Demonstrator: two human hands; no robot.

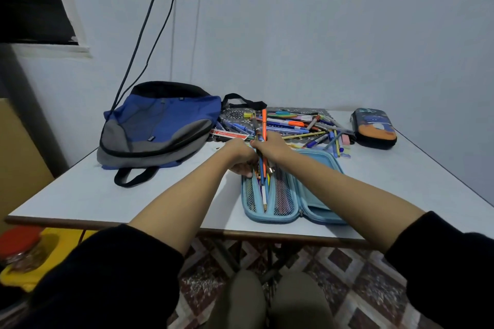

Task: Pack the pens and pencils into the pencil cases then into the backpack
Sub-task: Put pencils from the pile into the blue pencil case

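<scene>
The right hand [270,145] is clenched around a mixed bundle of pens and pencils [263,125], an orange pen among them. It holds them steeply, with their lower ends in the open light blue fabric pencil case [272,218]. The left hand [240,157], touching the right, curls its fingers over the case's far left rim and seems to steady it.

The bundle looks longer than the mesh pocket's mouth. If the grip loosens before the tips are seated, pieces could fan out, snag in the netting or roll off the near edge of the counter.

Just behind the hands a loose heap of pens and markers [294,127] lies on a dark patterned mat [235,114]. A closed dark pencil case with an orange panel [374,129] sits to the right, and a blue and grey fabric backpack [157,125] lies flat to the left.

The white counter [120,195] stands against a pale wall with black cables [149,35] hanging down it. Below are patterned floor tiles [347,275] and a red-lidded jar [18,246].
</scene>
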